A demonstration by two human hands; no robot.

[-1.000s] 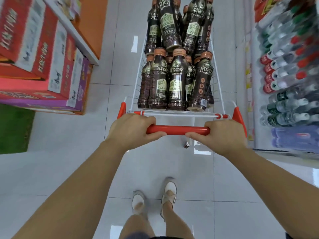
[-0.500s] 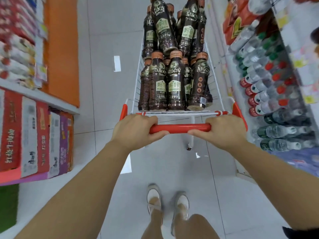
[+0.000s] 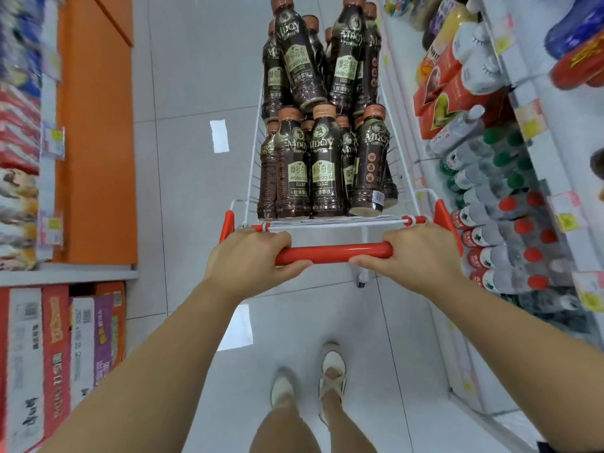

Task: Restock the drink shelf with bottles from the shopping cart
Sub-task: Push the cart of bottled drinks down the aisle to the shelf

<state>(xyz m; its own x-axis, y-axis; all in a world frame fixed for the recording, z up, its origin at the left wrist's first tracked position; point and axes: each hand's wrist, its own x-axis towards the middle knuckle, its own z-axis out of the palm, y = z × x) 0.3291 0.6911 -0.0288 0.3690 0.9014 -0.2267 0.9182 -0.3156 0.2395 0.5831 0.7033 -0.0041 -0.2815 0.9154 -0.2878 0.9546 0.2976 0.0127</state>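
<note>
Both hands grip the cart's [image 3: 227, 223] red handle [image 3: 333, 253]. The left hand [image 3: 248, 259] is curled round its left end, fingers over the top and thumb on the near side. The right hand [image 3: 415, 253] clamps the right end the same way, with a bare stretch of handle between the two.

Just beyond the hands, the wire basket is packed with dark coffee bottles [image 3: 323, 165] with brown caps. The nearest row stands upright against the rail by the knuckles. Farther off, more bottles [image 3: 295, 57] are piled on top, leaning over the lower ones.

Right of the right hand runs the drink shelf [image 3: 536, 119], stocked with rows of clear water bottles [image 3: 490, 230]. The red-capped ones are nearest the hand and the green-capped ones farther on, with red cartons [image 3: 447, 83] beyond them.

Well apart to the left of the left hand are an orange panel [image 3: 98, 142] and a shelf with boxes [image 3: 55, 354] under it.

Below the hands, pale shoes [image 3: 331, 371] stand on the grey tiled floor [image 3: 189, 125], the right foot ahead.
</note>
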